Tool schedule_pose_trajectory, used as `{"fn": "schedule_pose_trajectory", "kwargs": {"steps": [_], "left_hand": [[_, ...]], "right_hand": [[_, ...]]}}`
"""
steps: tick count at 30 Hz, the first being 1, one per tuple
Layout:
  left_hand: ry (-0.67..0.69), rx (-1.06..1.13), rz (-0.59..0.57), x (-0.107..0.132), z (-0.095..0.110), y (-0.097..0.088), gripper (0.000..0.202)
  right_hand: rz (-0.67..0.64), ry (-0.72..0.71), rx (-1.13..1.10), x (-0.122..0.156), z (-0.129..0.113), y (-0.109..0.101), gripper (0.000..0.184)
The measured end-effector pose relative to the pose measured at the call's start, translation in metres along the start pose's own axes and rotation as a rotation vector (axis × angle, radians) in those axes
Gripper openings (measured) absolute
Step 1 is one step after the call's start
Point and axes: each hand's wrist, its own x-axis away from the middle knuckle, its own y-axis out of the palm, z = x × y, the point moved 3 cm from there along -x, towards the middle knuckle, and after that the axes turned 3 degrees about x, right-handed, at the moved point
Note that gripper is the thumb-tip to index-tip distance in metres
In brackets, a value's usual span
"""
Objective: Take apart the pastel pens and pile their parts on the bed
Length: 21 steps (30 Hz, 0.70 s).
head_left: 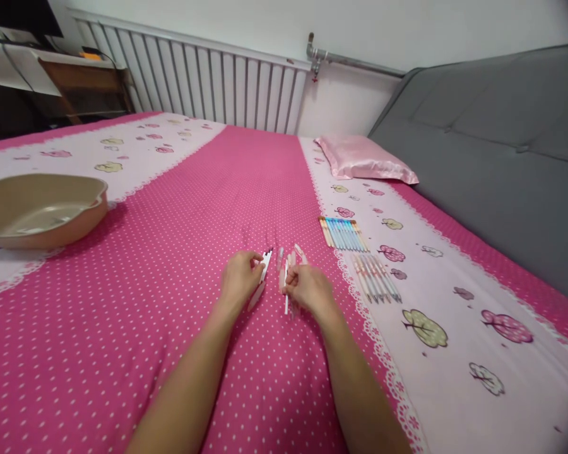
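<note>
Both my hands rest on a pink dotted bedsheet (170,265). My left hand (239,280) is closed around a few white pens (265,260) whose dark tips stick up past the fingers. My right hand (307,289) pinches a white and pink pen (286,291), with a few more pink pens (293,255) lying just beyond it. To the right lie two neat rows: blue pens (343,233) farther away and grey-white pens (376,277) nearer.
A beige plastic basin (38,211) sits on the bed at the left. A pink pillow (364,159) lies by the grey padded headboard (492,157). A white radiator (194,79) runs along the far wall, with a wooden chair (85,88) beside it.
</note>
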Motion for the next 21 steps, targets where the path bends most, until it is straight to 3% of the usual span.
{"fn": "schedule_pose_trajectory", "kwargs": {"steps": [6,9,16,21], "left_hand": [[-0.010,-0.069,-0.147,0.001,0.000,0.003,0.028],[-0.028,-0.119,-0.171,0.003,0.002,0.000,0.027],[-0.052,-0.222,-0.348,0.013,0.007,-0.011,0.023],[-0.089,-0.304,-0.457,0.017,0.007,-0.008,0.012]], "right_hand": [[-0.064,-0.015,0.204,0.009,-0.019,0.005,0.038],[-0.082,-0.008,0.180,0.011,-0.022,0.005,0.040],[-0.113,-0.050,-0.053,0.006,-0.011,0.001,0.039],[-0.124,-0.118,-0.378,0.005,-0.002,-0.010,0.036]]}}
